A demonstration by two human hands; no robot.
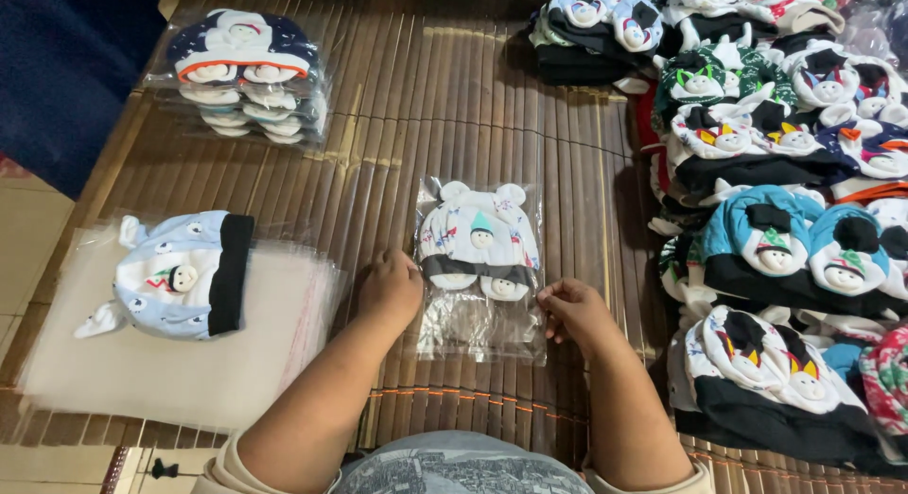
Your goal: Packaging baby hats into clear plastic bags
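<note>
Two hands flank one clear bag (480, 267) holding small white caps, flat mid-mat on the slatted bamboo mat (426, 106). Left hand (390, 288) curled at the bag's left edge; right hand (574, 310) fingers pinch its right edge. Left fingertips tucked under, grip unclear. Loose cap pile (785, 220) cut off right.

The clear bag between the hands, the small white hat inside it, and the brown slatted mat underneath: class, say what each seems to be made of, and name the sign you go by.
Clear bag: thin glossy plastic film; it glares and wrinkles. Small white hat: soft matte fabric, probably knit cotton; it folds limply. Brown slatted mat: narrow strips, likely bamboo or reed, faintly shiny.
</note>
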